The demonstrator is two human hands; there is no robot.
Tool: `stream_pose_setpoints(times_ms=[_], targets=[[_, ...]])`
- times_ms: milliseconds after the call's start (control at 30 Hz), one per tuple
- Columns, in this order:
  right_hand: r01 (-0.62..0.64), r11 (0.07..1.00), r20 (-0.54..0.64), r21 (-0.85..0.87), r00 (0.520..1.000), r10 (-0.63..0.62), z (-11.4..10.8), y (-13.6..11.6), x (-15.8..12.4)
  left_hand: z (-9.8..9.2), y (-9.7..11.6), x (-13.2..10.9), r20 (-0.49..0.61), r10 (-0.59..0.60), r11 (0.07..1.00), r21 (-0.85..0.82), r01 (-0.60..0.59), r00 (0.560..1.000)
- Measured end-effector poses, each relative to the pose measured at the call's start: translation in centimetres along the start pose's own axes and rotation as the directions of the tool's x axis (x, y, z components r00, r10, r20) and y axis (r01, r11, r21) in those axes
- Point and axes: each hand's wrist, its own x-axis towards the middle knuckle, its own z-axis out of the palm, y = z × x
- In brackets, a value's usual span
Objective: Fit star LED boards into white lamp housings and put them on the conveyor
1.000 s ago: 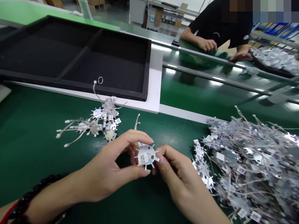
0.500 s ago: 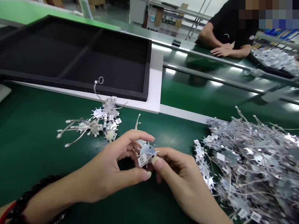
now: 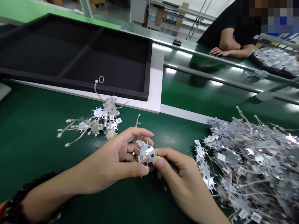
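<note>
A round silver metal plate (image 3: pixel 149 150) with thin prongs around its rim is held between my two hands. It carries a small white printed label (image 3: pixel 141 158). My left hand (image 3: pixel 114 160) is curled around the plate's left side, thumb at the lower edge; part of another silver piece shows behind, near its fingers. At the right edge, the thumb and forefinger of my right hand (image 3: pixel 179 175) pinch the plate. Beyond my left hand lies a small group of similar pronged plates (image 3: pixel 111 107) with white-tipped wires.
To the right, a large heap of pronged plates and wires (image 3: pixel 252 161) covers the green table (image 3: pixel 42 124). A black divided tray (image 3: pixel 121 62) rests on a white board (image 3: pixel 155 77). A rail (image 3: pixel 210 76) runs behind. Across it, a person in black (image 3: pixel 224 31) leans on their forearms.
The plate has turned to face me more, and my left thumb has shifted slightly left and down along its edge. Across the rail, the person's arms have moved.
</note>
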Motion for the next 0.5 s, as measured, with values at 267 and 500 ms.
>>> stream_pose_setpoints(times_ms=[267,500], targets=[[0.111,0.983,0.013,-0.147,0.994,-0.111,0.21,0.89,-0.06,-0.25,0.11,-0.17,0.004,-0.124,0.958,0.260,0.119,0.992],[0.121,0.981,0.001,-0.149,0.993,-0.122,0.20,0.83,-0.08,-0.28,0.83,0.15,0.032,-0.162,0.942,0.302,0.145,0.986]])
